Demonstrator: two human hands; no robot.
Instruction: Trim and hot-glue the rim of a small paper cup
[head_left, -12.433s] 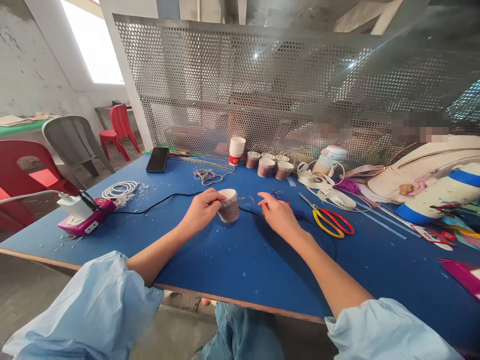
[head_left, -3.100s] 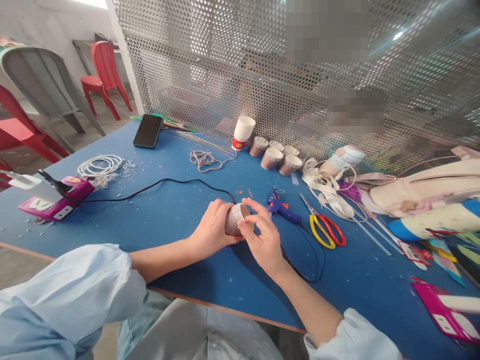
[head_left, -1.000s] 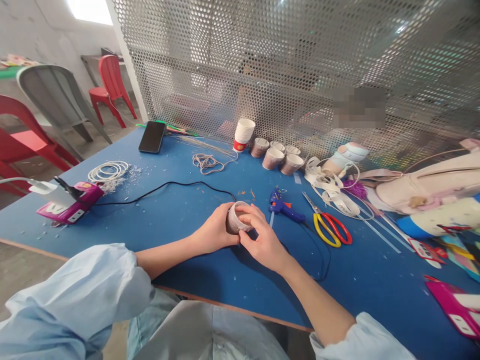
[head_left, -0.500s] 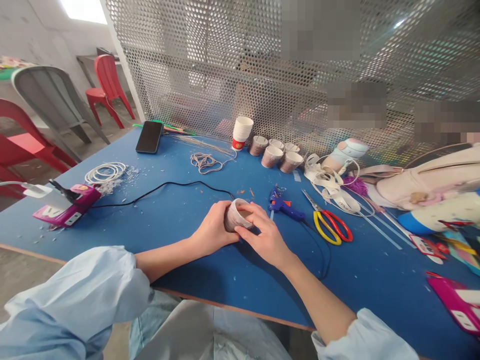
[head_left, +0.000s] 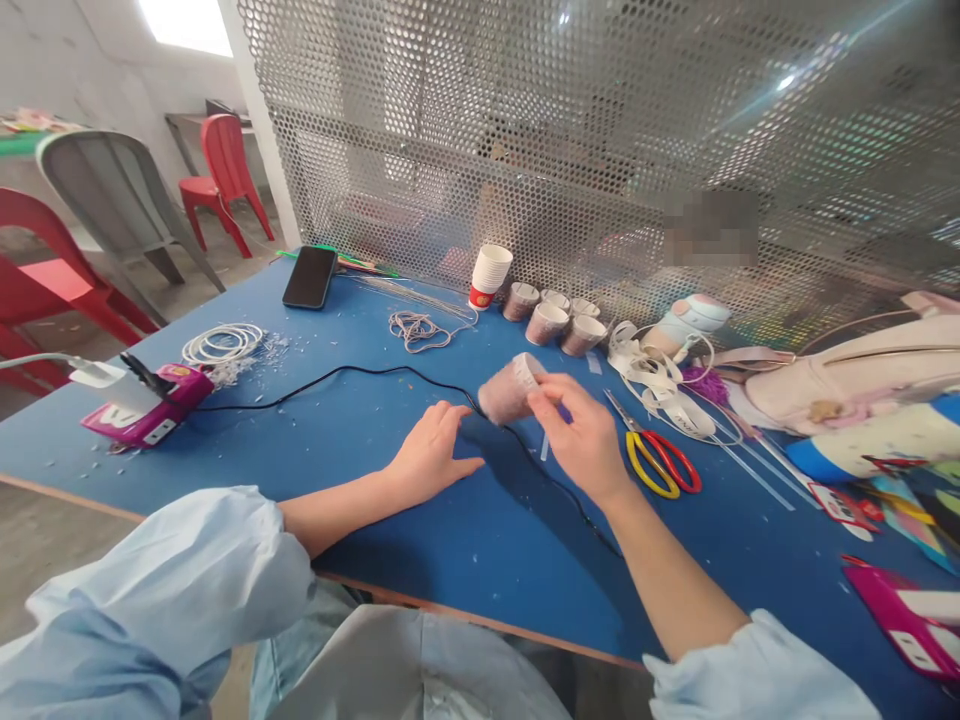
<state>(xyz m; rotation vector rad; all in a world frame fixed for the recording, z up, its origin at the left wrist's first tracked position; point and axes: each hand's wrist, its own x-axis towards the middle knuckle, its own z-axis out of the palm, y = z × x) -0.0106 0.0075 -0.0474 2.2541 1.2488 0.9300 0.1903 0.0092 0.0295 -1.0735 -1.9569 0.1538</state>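
Note:
A paper cup wrapped in pinkish-brown cord [head_left: 508,392] is tilted above the blue table, its rim pinched by my right hand [head_left: 583,432]. My left hand [head_left: 429,452] is apart from it, low over the table, thumb and fingers spread with nothing in them. Behind the held cup, several similar wrapped cups [head_left: 546,322] stand grouped by the mesh panel. Beside them rises a stack of white paper cups [head_left: 491,272]. A loose bundle of cord [head_left: 417,328] lies to their left. The blue glue gun seen earlier is mostly hidden behind my right hand.
Scissors [head_left: 649,445] with yellow and red handles lie right of my right hand. A black cable [head_left: 337,370] runs from a magenta power strip [head_left: 150,412]. A phone [head_left: 310,277] lies at the back left. White ribbon [head_left: 660,385], a bottle [head_left: 694,318] and a bag [head_left: 855,372] occupy the right.
My left hand has let go of the wrapped cup. My right hand has lifted it up and to the right, tipping it sideways. The black cable now lies farther right in front.

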